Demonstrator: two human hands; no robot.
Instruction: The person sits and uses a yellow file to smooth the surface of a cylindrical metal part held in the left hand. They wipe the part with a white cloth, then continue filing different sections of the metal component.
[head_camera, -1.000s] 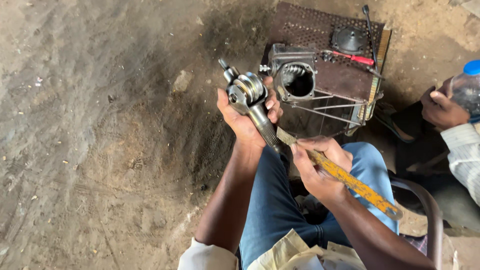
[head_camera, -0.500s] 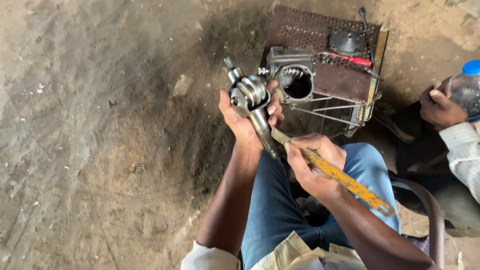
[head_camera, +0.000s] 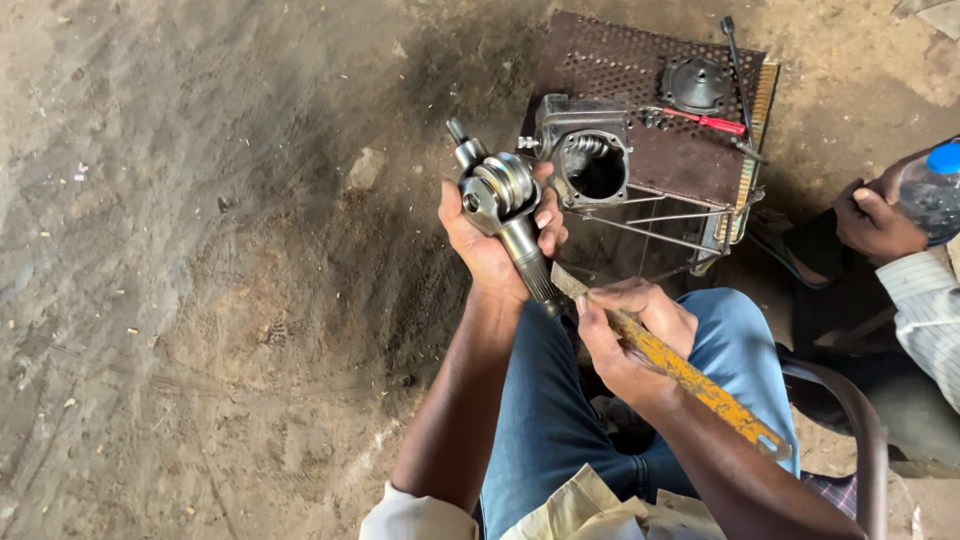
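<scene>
My left hand (head_camera: 492, 250) grips a grey metal shaft assembly (head_camera: 503, 200) with a round bearing head at the top and a splined stem pointing down. In my right hand (head_camera: 628, 335) is a flat, rusty yellow file (head_camera: 680, 368); its tip rests against the splined lower end of the shaft. Both hands are held above my knee in blue jeans (head_camera: 570, 400).
A perforated rusty metal stand (head_camera: 640, 70) in front of me carries a grey gear housing (head_camera: 588, 150), a round black cover (head_camera: 697, 83), a red-handled tool (head_camera: 712, 122) and a black rod. Another person's hand (head_camera: 878, 222) at the right holds a blue-capped bottle (head_camera: 935, 190). Dirt floor lies left.
My left hand with the shaft has shifted slightly and turned the part a little. The file stays against the splined end, nudged a bit along it.
</scene>
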